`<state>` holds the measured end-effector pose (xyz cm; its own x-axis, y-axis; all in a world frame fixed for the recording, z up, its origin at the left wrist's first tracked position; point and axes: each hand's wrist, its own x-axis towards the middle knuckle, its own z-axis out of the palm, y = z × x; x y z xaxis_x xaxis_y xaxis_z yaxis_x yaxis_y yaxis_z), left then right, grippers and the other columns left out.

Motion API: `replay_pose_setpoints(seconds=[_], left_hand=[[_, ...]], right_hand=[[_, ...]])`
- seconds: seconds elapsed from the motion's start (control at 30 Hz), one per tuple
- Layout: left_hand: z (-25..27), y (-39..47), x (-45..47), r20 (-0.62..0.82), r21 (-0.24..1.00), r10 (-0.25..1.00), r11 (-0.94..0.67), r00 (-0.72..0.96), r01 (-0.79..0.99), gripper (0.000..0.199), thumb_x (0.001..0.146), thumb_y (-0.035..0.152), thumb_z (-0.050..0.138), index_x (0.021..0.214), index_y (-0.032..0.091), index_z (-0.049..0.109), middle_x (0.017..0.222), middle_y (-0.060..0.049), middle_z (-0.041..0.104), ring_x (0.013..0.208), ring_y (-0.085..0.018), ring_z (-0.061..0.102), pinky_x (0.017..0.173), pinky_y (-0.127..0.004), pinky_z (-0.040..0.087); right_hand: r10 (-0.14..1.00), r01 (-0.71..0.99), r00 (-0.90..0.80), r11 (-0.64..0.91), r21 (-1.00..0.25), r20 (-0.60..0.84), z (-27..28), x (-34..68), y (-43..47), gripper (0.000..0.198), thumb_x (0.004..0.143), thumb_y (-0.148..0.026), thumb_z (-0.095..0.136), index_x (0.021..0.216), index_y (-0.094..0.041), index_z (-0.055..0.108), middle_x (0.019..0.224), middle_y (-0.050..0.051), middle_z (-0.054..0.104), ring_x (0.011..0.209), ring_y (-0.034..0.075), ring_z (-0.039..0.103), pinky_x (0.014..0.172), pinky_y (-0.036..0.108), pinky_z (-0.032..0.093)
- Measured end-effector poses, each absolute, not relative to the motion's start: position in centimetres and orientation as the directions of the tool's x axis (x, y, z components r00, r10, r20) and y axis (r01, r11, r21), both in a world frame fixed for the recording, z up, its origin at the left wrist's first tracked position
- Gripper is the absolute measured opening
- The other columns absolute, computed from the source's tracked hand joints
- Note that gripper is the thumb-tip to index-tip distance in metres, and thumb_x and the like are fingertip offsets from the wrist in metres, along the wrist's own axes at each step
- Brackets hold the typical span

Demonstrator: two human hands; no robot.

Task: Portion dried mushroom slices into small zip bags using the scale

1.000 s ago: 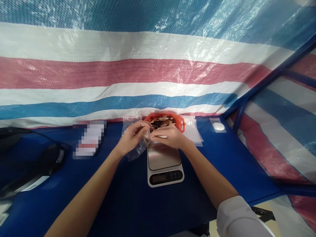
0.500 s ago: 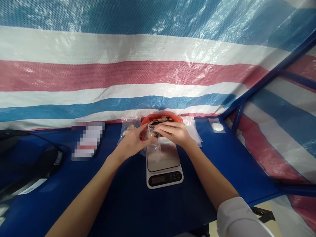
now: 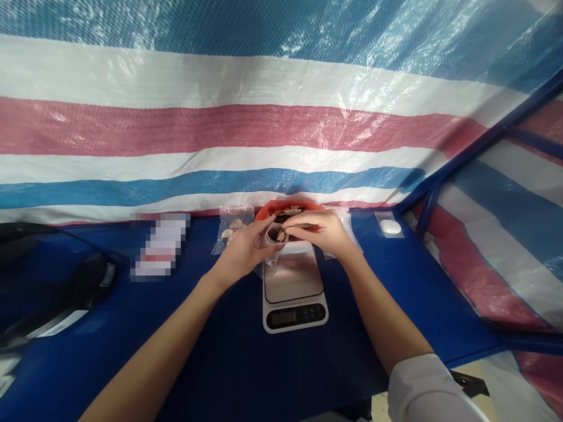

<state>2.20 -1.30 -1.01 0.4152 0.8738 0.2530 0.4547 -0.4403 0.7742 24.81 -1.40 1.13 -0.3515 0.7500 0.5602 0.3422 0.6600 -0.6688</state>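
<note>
A small clear plastic bag (image 3: 269, 266) is held over the back of a kitchen scale (image 3: 292, 284), its round mouth facing me. Brown and pale dried slices (image 3: 278, 235) show inside. My left hand (image 3: 244, 249) wraps the bag's left side, thumb and fingers closed around it. At the right rim of the mouth, my right hand (image 3: 323, 231) pinches with its fingertips; whether a slice is also between them is hidden. Just behind the hands lies an open red bag (image 3: 303, 204) with dark and pale dried slices in it.
Left of the hands lies a zip bag of pale round slices (image 3: 233, 227). Flat clear bags (image 3: 345, 220) lie behind my right hand. Farther right is a small bag with a white disc (image 3: 389, 227). A blurred-out item (image 3: 162, 246) and black straps lie left. Striped sheeting (image 3: 246, 129) rises behind.
The plastic bag's mouth has tipped toward me, so the slices inside show. My right fingertips stay at its rim, with the hand slightly farther right. The view has shifted slightly.
</note>
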Motion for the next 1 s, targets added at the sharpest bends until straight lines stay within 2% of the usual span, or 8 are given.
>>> replay_pose_setpoints(seconds=[0.17,0.27,0.37,0.5,0.63,0.73,0.87,1.0], left_hand=[[-1.0,-1.4,2.2,0.314,0.763,0.830,-0.510,0.461,0.398,0.068,0.080,0.044,0.078,0.142,0.023,0.060,0.134,-0.011,0.069,0.118,-0.032,0.067,0.105,-0.044,0.052],[-1.0,-1.5,2.2,0.303,0.764,0.825,-0.510,0.476,0.396,0.069,0.079,0.042,0.079,0.143,0.023,0.059,0.134,-0.011,0.069,0.114,-0.031,0.069,0.102,-0.043,0.054],[-1.2,-1.6,2.2,0.273,0.788,0.834,-0.479,0.479,0.386,0.071,0.079,0.042,0.078,0.144,0.022,0.058,0.133,-0.009,0.070,0.117,-0.031,0.068,0.105,-0.043,0.052],[-1.5,-1.4,2.0,0.240,0.844,0.850,-0.421,0.469,0.332,0.073,0.078,0.043,0.079,0.144,0.020,0.057,0.135,-0.009,0.069,0.122,-0.031,0.066,0.110,-0.044,0.049],[-1.5,-1.3,1.9,0.260,0.869,0.863,-0.405,0.434,0.284,0.071,0.080,0.044,0.078,0.143,0.020,0.058,0.136,-0.010,0.068,0.124,-0.032,0.065,0.112,-0.047,0.048],[-1.4,-1.4,2.0,0.286,0.876,0.863,-0.412,0.417,0.251,0.065,0.083,0.045,0.076,0.141,0.019,0.060,0.133,-0.011,0.070,0.123,-0.031,0.066,0.111,-0.048,0.049],[-1.3,-1.5,2.1,0.313,0.871,0.848,-0.436,0.428,0.227,0.063,0.086,0.044,0.074,0.141,0.018,0.060,0.128,-0.012,0.072,0.119,-0.030,0.068,0.111,-0.048,0.050],[-1.4,-1.6,2.3,0.302,0.829,0.846,-0.461,0.440,0.318,0.066,0.084,0.048,0.074,0.142,0.021,0.058,0.134,-0.011,0.070,0.124,-0.030,0.065,0.112,-0.048,0.048]], right_hand=[[0.699,0.415,-0.463,0.715,-0.563,0.545,1.4,24.7,-1.4,0.012,0.090,-0.020,0.070,0.092,-0.026,0.081,0.092,0.000,0.081,0.093,0.020,0.075,0.083,0.031,0.061],[0.690,0.450,-0.503,0.723,-0.523,0.520,1.1,24.3,-1.4,0.015,0.090,-0.017,0.069,0.089,-0.026,0.081,0.087,-0.001,0.080,0.082,0.019,0.075,0.078,0.031,0.061],[0.696,0.443,-0.505,0.716,-0.540,0.509,0.9,24.1,-1.4,0.014,0.089,-0.017,0.069,0.087,-0.025,0.081,0.085,-0.001,0.080,0.077,0.018,0.074,0.073,0.030,0.060],[0.721,0.356,-0.491,0.678,-0.643,0.489,1.0,24.4,-1.4,0.011,0.088,-0.019,0.071,0.089,-0.024,0.081,0.090,0.001,0.081,0.089,0.020,0.076,0.083,0.031,0.061],[0.831,0.294,-0.395,0.518,-0.803,0.391,1.5,25.3,-1.4,0.014,0.086,-0.027,0.075,0.098,-0.023,0.080,0.102,0.004,0.080,0.095,0.021,0.076,0.082,0.032,0.062],[0.884,0.336,-0.356,0.423,-0.842,0.302,1.7,25.6,-1.4,0.021,0.085,-0.035,0.076,0.100,-0.021,0.080,0.100,0.006,0.079,0.085,0.019,0.076,0.076,0.031,0.062],[0.905,0.328,-0.390,0.308,-0.893,0.169,1.9,25.2,-1.5,0.023,0.085,-0.040,0.074,0.091,-0.018,0.081,0.082,0.005,0.077,0.070,0.016,0.071,0.063,0.027,0.059],[0.931,0.265,-0.347,0.214,-0.940,0.114,2.2,24.6,-1.6,0.021,0.082,-0.037,0.076,0.080,-0.017,0.080,0.073,0.003,0.074,0.062,0.013,0.067,0.056,0.025,0.058]])
